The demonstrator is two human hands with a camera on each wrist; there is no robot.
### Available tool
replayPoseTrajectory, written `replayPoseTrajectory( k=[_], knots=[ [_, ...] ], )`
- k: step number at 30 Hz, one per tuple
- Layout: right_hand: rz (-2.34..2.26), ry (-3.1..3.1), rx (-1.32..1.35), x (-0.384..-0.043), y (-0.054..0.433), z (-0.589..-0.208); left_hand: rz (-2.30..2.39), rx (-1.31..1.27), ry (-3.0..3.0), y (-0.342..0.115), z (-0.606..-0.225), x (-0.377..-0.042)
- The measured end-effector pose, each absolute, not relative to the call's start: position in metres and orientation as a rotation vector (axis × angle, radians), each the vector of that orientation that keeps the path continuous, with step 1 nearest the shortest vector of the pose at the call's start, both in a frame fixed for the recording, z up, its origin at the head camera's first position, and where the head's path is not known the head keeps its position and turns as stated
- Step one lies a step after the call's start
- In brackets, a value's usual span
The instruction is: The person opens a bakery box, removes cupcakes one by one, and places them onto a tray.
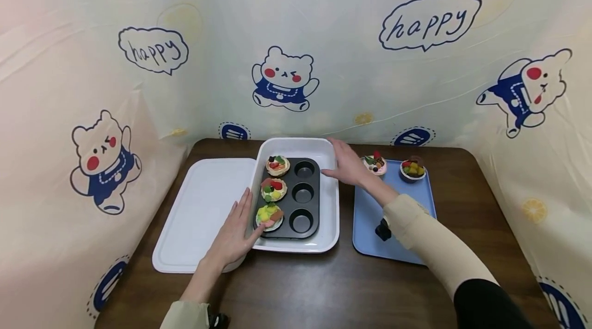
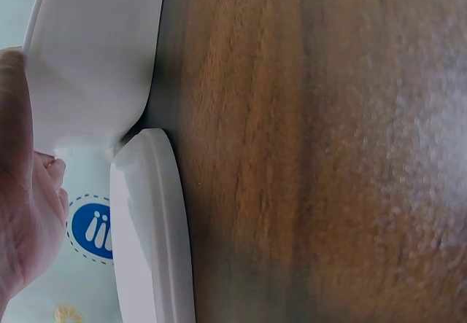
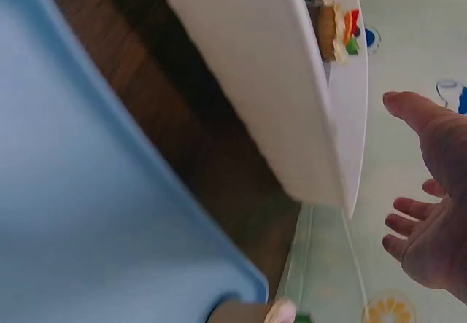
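Observation:
A white deep tray stands mid-table with a dark muffin pan inside. Three fruit-topped tarts fill the pan's left column: a far tart, a middle tart and a near tart. The right column's cups are bare. My left hand lies along the deep tray's left side near its front corner, fingers straight, thumb over the rim by the near tart. At the far right corner, my right hand spreads its thumb and fingers beside the rim; the right wrist view shows nothing in it.
To the left lies a flat white board with rounded corners, close against the deep tray. On the right is a blue tray, with a cream-topped tart and a dark-cupped fruit dessert at its far end. A printed curtain surrounds the table.

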State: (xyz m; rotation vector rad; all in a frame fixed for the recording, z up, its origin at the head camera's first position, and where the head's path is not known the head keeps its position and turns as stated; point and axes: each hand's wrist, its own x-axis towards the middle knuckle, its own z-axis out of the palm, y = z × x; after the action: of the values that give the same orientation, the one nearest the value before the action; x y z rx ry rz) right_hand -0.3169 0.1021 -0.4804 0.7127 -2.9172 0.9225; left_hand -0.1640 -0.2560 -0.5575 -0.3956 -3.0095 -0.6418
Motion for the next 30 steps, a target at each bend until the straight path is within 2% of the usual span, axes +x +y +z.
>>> replayPoseTrajectory(
  k=[14, 21, 30],
  knots=[
    [0.722, -3.113, 0.886, -0.337, 0.029, -0.479, -0.621, -0.384, -3.0, -0.261, -0.553, -0.163],
    [0.713, -3.129, 0.939, -0.342, 0.011, -0.479, -0.668, -0.366, -3.0, -0.26, -0.554, -0.161],
    [0.74, -3.166, 0.93, -0.342, -0.001, -0.5, -0.641, -0.395, -2.992, -0.259, -0.558, -0.16]
  ],
)
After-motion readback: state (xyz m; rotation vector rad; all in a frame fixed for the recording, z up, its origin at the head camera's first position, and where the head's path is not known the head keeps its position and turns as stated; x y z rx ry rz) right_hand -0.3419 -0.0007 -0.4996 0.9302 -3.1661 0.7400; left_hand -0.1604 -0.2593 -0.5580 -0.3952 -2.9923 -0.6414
